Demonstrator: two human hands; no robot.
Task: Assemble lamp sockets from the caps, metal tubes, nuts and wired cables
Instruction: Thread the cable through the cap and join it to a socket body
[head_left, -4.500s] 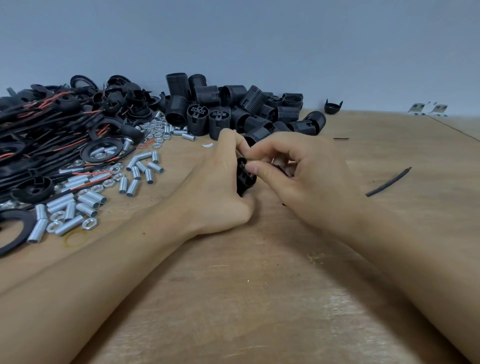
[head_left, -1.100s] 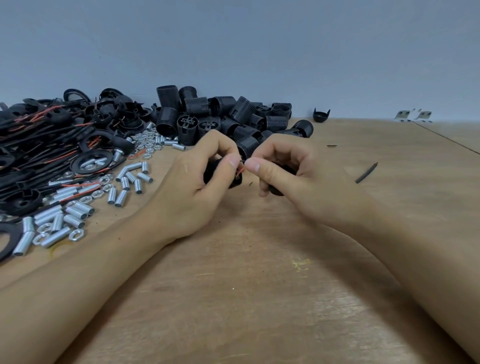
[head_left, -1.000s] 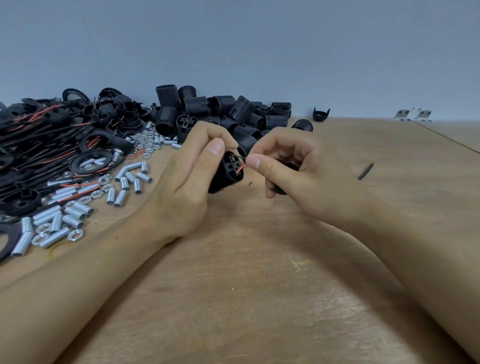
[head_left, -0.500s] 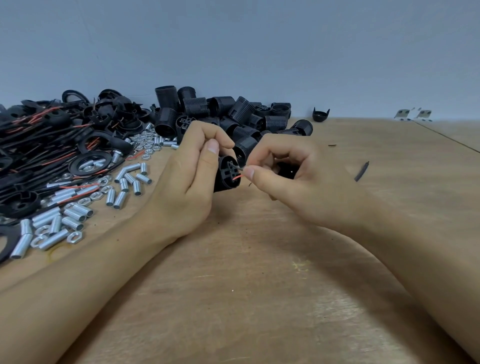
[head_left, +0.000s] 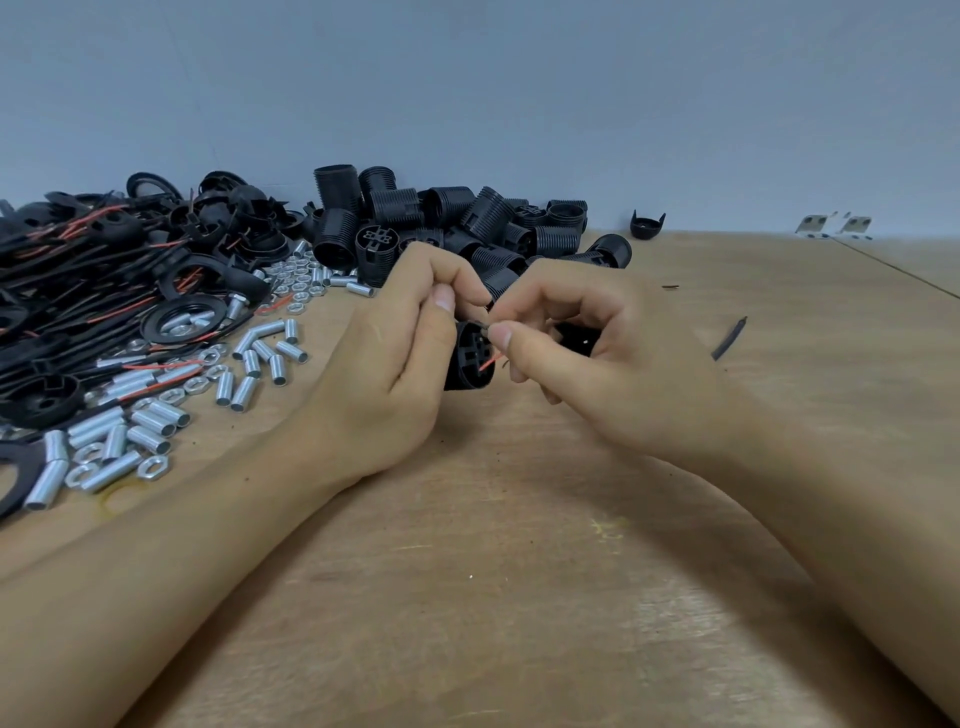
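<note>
Hands are being kept together at the centre of the frame, just above the wooden table, whose brown surface is smooth with a faint grain. The left hand is being curled around a black plastic socket body, a short round cylinder whose open end, with moulded inner ribs, is being turned toward the right hand. The right hand is being closed in a pinch: a thin red wire is being held between its thumb and forefinger, right at the opening of the socket body. Another dark part is being partly hidden under the right fingers, and what it is cannot be told.

Ribbed black socket shells are being kept in a heap at the upper centre. Wired cables, black and red and tangled with flat black rings, are lying at the upper left. Short shiny metal tubes and small hexagonal nuts are being left scattered beside them. A single black cap is standing apart near the wall, and a thin black cable piece is lying at the right.
</note>
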